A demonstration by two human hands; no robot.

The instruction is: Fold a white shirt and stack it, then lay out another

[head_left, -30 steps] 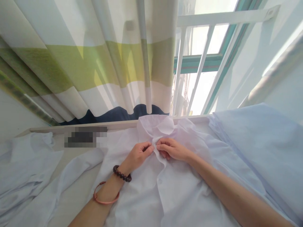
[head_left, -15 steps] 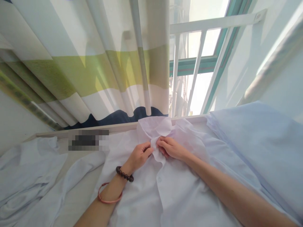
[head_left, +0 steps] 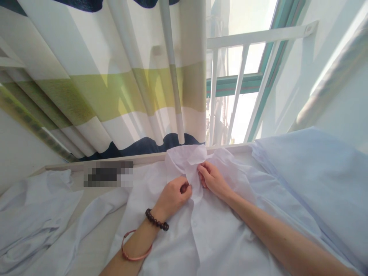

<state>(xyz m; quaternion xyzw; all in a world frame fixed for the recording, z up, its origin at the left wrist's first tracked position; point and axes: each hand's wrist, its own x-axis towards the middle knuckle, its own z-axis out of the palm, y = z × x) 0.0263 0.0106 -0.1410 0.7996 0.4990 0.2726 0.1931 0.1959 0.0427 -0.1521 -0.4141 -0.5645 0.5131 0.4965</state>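
Note:
A white button-up shirt (head_left: 178, 230) lies front side up before me, its collar (head_left: 186, 155) at the far end by the window ledge. My left hand (head_left: 176, 193) has its fingers curled in a pinch at the front placket, just below the collar. On the placket's right side my right hand (head_left: 211, 178) pinches the shirt's edge near the collar. The fingertips partly hide the cloth between them. Farther down the placket a small button (head_left: 194, 222) shows. A dark bead bracelet (head_left: 156, 219) and a reddish bangle (head_left: 136, 257) circle my left wrist and forearm.
More white garments (head_left: 31, 214) lie at the left, and folded white cloth (head_left: 313, 172) is at the right. A blurred-out dark patch (head_left: 105, 174) sits near the ledge. Behind hang a striped curtain (head_left: 115, 92) and a white window railing (head_left: 258, 36).
My left hand has slid slightly down and right along the placket. My right hand has shifted a little to the right, and the view has tilted up slightly.

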